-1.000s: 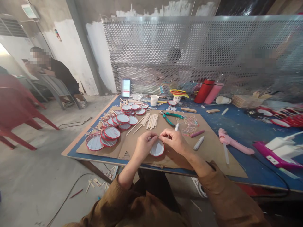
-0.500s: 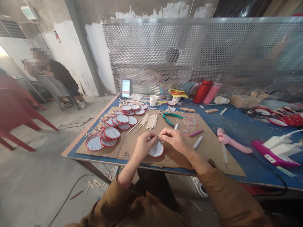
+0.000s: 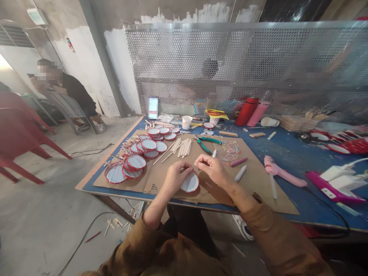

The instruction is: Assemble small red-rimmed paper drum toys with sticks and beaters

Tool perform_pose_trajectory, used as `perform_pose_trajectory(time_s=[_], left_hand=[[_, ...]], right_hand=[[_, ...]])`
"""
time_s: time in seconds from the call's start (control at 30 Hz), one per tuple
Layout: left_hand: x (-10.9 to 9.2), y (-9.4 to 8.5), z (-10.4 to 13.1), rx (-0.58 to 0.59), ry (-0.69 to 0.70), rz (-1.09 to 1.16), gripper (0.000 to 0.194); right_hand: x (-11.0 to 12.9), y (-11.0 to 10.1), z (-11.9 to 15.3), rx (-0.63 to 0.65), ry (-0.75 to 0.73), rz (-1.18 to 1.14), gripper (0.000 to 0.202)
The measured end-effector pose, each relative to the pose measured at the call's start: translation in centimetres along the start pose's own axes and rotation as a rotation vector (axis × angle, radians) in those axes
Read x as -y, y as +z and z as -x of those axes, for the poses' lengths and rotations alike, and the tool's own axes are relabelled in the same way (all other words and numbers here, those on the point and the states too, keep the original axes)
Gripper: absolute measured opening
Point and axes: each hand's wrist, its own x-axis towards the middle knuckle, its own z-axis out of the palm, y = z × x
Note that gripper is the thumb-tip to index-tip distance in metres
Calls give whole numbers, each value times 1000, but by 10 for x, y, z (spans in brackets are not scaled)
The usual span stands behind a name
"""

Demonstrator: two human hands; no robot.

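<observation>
My left hand (image 3: 178, 174) is closed on the upper edge of a round white disc with a red rim (image 3: 191, 181), held low over the cardboard sheet (image 3: 212, 193). Just right of it, my right hand (image 3: 211, 167) has thumb and forefinger pinched together; whatever sits between them is too small to make out. A small gap separates the two hands. Similar red-rimmed discs (image 3: 136, 161) lie in an overlapping pile to the left, some with wooden sticks. Flat craft sticks (image 3: 184, 148) and green-handled pliers (image 3: 203, 146) lie beyond my hands.
Thin coloured rubber bands (image 3: 230, 151), a purple pen (image 3: 238, 162) and a white tube (image 3: 240, 173) lie right of my hands. Farther right are a pink glue gun (image 3: 283, 174) and a magenta power strip (image 3: 333, 188). A perforated metal screen (image 3: 178, 61) stands behind the table.
My right hand has drawn slightly away from my left, opening a small gap at the disc's top edge. The left hand keeps hold of the disc.
</observation>
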Motion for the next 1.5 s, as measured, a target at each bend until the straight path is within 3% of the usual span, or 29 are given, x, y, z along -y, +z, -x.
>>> perform_pose_trajectory(time_s=[0.17,0.27,0.4,0.57,0.67,0.8,1.1,1.5], left_hand=[[-8,-2,1,58,-1,-32,13],[-8,-3,2,89,-2,0,15],[-3,-4,3,68,-29,107,20],[3,-4,3,-36,-91,247,24],[5,-3,2,-76,-89,302,24],[4,-2,2,-119,-91,283,21],[8,0,2,-125,-122,239,16],[14,0,2,-244,-82,190,9]], right_hand=[[3,-1,1,24,187,-352,29],[5,-1,0,5,225,-464,31],[2,4,-1,-26,172,-420,31],[-1,9,1,50,86,-143,28],[1,10,5,107,136,-132,27],[5,17,18,167,271,-292,27],[20,51,57,-149,368,-158,29],[31,85,74,-379,287,176,29]])
